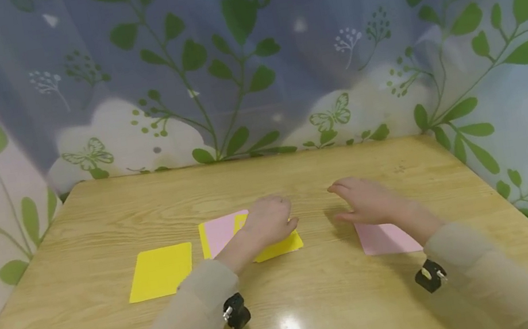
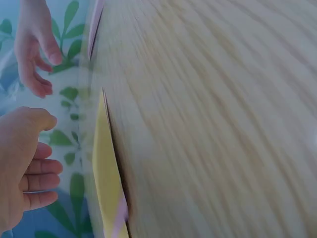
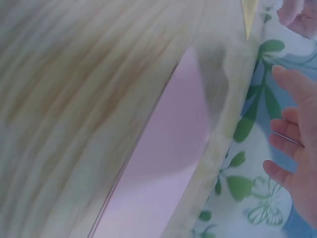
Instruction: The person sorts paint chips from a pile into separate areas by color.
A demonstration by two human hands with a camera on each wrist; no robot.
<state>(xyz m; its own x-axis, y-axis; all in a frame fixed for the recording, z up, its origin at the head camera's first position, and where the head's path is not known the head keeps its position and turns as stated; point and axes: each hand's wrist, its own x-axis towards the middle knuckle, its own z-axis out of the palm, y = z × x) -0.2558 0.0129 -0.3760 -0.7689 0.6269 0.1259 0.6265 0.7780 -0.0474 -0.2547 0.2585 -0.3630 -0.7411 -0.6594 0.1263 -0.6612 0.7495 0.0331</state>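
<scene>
1. A blue-and-white fabric curtain with green leaves and butterflies [image 1: 233,105] surrounds the table at the back and sides.
2. The light-brown wood-grain table [image 1: 339,303] is glossy (one white reflection lies near the person).
3. Two beige sleeves [image 1: 179,318] reach forward over it.
4. At middle-left, pink and yellow flat square-looking sheets [image 1: 278,247] overlap; the near yellow edge slants slightly away toward the right.
5. One separate yellow flat sheet [image 1: 160,272] lies to their left, near edge toward the person, long axis unclear.
6. One pink flat sheet [image 1: 389,238] lies at the right, partly hidden, also near edge toward the person.
7. The left hand [image 1: 267,222] hangs above the overlapping sheets, the right hand [image 1: 372,201] above the pink one; both have loose, parted fingers and hold nothing.
8. Small black wrist devices [image 1: 236,313] sit at the cuffs.
9. Faint marks [image 1: 399,167] on the far-right tabletop are too small to read.
</scene>
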